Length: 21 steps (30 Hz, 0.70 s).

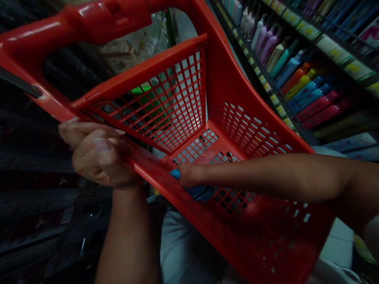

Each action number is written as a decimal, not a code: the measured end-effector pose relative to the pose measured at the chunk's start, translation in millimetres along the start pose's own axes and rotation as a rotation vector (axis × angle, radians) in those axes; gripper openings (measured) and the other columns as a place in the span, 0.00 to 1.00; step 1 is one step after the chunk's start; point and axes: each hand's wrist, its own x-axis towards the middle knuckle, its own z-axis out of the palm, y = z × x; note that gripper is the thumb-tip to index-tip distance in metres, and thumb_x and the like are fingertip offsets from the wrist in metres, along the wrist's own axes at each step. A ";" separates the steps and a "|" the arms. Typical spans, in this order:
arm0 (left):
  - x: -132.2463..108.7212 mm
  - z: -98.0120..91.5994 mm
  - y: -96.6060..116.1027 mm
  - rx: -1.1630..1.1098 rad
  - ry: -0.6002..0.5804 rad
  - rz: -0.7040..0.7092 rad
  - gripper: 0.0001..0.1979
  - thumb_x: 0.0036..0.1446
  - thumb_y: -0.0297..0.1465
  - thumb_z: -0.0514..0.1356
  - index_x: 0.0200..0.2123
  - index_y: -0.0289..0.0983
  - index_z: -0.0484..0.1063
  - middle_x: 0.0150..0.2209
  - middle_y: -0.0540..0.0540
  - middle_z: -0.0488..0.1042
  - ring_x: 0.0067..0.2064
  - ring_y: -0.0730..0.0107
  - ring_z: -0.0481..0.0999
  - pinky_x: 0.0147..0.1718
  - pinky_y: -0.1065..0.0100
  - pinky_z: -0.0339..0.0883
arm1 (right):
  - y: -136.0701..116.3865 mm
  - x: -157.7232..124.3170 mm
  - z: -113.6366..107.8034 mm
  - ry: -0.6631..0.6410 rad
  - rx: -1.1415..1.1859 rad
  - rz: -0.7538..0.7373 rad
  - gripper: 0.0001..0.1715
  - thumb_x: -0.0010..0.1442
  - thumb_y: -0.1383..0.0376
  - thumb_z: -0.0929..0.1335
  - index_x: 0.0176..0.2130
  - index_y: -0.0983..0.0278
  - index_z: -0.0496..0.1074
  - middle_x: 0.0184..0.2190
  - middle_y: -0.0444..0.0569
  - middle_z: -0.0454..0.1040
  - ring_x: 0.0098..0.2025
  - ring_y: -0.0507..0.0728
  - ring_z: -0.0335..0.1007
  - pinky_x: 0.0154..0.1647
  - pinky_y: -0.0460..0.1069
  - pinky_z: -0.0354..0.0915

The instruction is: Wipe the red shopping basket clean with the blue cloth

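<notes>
The red basket (251, 130), at the centre of the frame, is clenched at its rim by the left hand (99, 156), the right hand (189, 175) is laid against its side with the grip unclear, and if the hold is loosened the tilted basket could be swung into the shelf (262, 77) at upper right.

— What's on the shopping basket (225, 90)?
— The left hand (99, 156) on its rim at nine o'clock, the right hand (189, 177) just beside it.
— And around it?
— Bottle shelves (284, 67) at two o'clock, dark shelving (35, 189) at nine.
</notes>
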 end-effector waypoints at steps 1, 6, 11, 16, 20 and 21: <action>0.0 -0.4 0.0 0.003 -0.014 0.011 0.25 0.58 0.40 0.50 0.10 0.42 0.54 0.13 0.51 0.57 0.27 0.68 0.66 0.48 0.54 0.64 | -3.8 -10.0 -3.6 -0.026 0.001 -0.006 0.12 0.51 0.73 0.71 0.38 0.66 0.77 0.35 0.51 0.81 0.41 0.63 0.79 0.45 0.54 0.75; -0.2 -7.6 3.9 -0.020 -0.111 0.011 0.22 0.57 0.33 0.48 0.11 0.41 0.58 0.12 0.51 0.58 0.32 0.67 0.73 0.57 0.50 0.61 | -6.7 -54.4 -7.9 0.156 0.161 -0.214 0.24 0.56 0.74 0.65 0.51 0.61 0.72 0.50 0.45 0.78 0.53 0.56 0.73 0.56 0.49 0.68; -1.0 -16.1 5.3 0.042 -0.238 0.024 0.22 0.60 0.34 0.47 0.13 0.43 0.61 0.12 0.52 0.60 0.38 0.66 0.77 0.68 0.47 0.52 | 14.9 -81.1 3.1 -0.206 -0.050 0.372 0.12 0.53 0.74 0.67 0.39 0.65 0.75 0.33 0.50 0.79 0.37 0.61 0.77 0.38 0.53 0.71; -3.8 -27.6 25.8 0.064 -0.382 -0.023 0.22 0.64 0.33 0.48 0.21 0.42 0.73 0.29 0.51 0.80 0.54 0.60 0.75 0.72 0.42 0.43 | 9.0 -101.0 -7.8 -0.101 -0.023 -0.023 0.16 0.53 0.72 0.68 0.43 0.63 0.75 0.44 0.48 0.80 0.44 0.58 0.77 0.44 0.49 0.71; -18.9 -41.6 86.2 0.239 -0.596 -0.238 0.13 0.64 0.37 0.55 0.46 0.48 0.78 0.67 0.60 0.66 0.74 0.54 0.51 0.74 0.42 0.37 | 28.5 -119.6 1.6 -0.421 -0.305 0.150 0.09 0.51 0.72 0.71 0.36 0.65 0.78 0.37 0.54 0.82 0.40 0.62 0.79 0.39 0.52 0.73; -25.2 -45.3 104.3 0.293 -0.674 -0.365 0.17 0.64 0.37 0.56 0.54 0.53 0.73 0.72 0.64 0.56 0.76 0.56 0.43 0.75 0.43 0.34 | 34.0 -124.8 6.0 -0.524 -0.394 0.198 0.05 0.50 0.72 0.72 0.31 0.65 0.78 0.34 0.55 0.82 0.38 0.63 0.79 0.38 0.53 0.74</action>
